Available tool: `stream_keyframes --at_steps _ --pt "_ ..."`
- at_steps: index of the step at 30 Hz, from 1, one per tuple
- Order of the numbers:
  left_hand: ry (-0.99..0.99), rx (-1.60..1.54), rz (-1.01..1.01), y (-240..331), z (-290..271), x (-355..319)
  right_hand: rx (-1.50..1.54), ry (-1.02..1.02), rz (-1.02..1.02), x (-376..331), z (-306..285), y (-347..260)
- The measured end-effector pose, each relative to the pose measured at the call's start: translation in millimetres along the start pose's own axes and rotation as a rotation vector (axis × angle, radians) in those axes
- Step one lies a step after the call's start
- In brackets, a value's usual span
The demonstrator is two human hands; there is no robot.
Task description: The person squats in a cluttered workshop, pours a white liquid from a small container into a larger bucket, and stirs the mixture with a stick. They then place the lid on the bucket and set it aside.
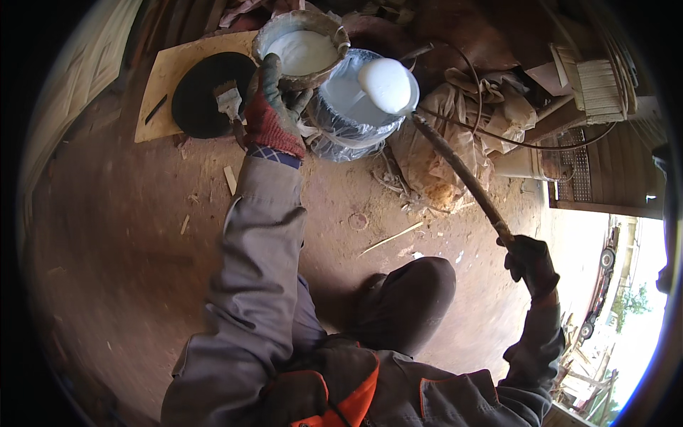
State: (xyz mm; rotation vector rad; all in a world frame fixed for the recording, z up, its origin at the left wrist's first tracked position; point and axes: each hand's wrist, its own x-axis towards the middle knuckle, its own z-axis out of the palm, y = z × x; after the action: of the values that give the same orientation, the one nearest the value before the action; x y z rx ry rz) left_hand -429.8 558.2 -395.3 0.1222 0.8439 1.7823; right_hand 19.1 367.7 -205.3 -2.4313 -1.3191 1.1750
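My left hand [273, 114], in a red and grey glove, grips the near rim of a crusted bowl [337, 53] with white liquid inside. My right hand [531, 265], in a dark glove, is closed round the long handle of a ladle [462, 176]. The ladle's cup is full of white liquid and hangs over a plastic-lined bucket [363, 141], which also has white liquid in it. A paintbrush [229, 101] with pale bristles shows beside my left wrist, over a black round disc [203, 89]; its handle is partly hidden.
Under the black disc lies a light wooden board [158, 91]. Crumpled brown sacking [437, 146] sits right of the bucket, with a hose [526, 146] curving over it. Wood slivers [390, 238] litter the floor. My bent knee [420, 295] is below the bucket.
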Motion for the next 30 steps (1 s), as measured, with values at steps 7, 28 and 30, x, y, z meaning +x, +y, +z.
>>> stream_keyframes --at_steps 7,28,30 --pt "-0.024 0.173 0.019 -4 -1 -5 0.034 0.083 -0.034 -32 -13 -1" --pt "-0.094 0.175 -0.192 -33 -4 -3 -0.272 0.699 -0.793 -49 24 -30" --pt "-0.093 0.157 -0.198 -33 -6 -2 -0.454 0.75 -0.816 -50 28 -33"
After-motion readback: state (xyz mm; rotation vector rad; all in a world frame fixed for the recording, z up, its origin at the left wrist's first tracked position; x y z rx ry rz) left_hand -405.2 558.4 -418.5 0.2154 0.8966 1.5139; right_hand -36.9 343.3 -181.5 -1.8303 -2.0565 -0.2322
